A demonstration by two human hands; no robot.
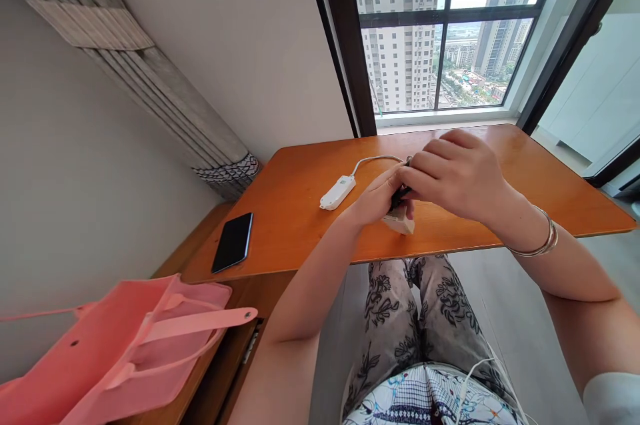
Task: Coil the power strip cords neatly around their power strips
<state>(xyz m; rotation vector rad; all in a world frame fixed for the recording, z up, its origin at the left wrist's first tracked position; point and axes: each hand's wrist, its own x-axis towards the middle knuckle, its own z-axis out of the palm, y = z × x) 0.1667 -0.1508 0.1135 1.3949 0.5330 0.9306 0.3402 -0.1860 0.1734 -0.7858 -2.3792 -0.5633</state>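
Observation:
My left hand (379,195) and my right hand (453,168) meet above the middle of the wooden table (290,211). Between them is a small black object (400,197), mostly covered by my fingers, so its kind is unclear. Just below it, a pale, blocky piece (401,219) sticks out under my left hand, its upper part hidden. My right hand's fingers are bent down onto the black object from above. A white cable (375,158) runs from my hands to a long white plastic unit (337,192) lying on the table to the left.
A black phone (233,242) lies near the table's left edge. An open pink bag (125,345) with straps stands on a lower wooden surface at the left. A window (445,18) is behind the table. A thin white cord (467,385) hangs over my lap.

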